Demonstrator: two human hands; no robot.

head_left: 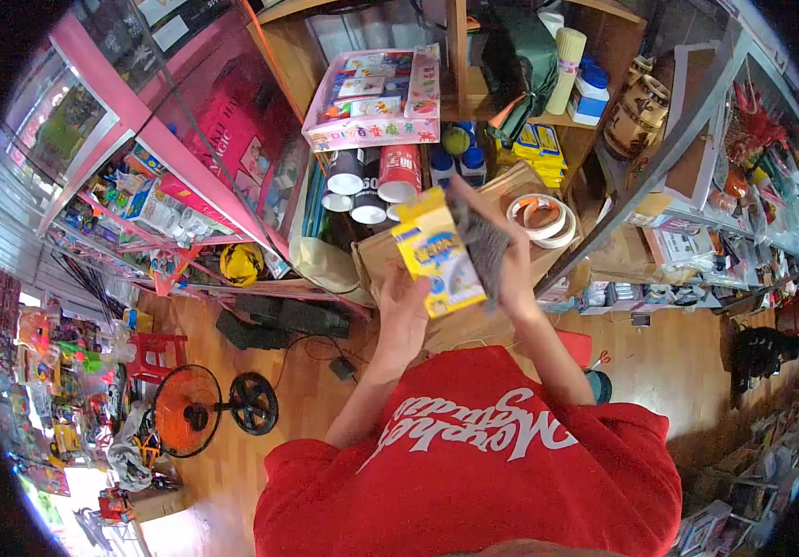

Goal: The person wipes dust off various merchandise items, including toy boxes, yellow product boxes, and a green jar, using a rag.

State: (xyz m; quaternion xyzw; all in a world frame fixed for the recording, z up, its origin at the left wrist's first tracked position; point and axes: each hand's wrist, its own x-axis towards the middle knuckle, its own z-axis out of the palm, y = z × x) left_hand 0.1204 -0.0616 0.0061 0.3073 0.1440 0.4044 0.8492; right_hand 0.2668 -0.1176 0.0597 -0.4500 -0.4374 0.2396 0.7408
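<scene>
In front of my chest I hold a small yellow-and-white printed box, tilted, with its front panel facing up. My left hand is closed on the box's lower left side. My right hand is closed around a dark grey flat piece, which lies right against the box's right side; what kind of thing it is I cannot tell. Both hands are above a brown cardboard surface. Just right of my right hand sit white tape rolls, stacked.
Ahead, a pink-edged display box rests over red and black cylinders. Yellow packets and a blue-capped white bottle are on the right. Glass cases flank both sides. An orange fan and a red stool stand on the floor.
</scene>
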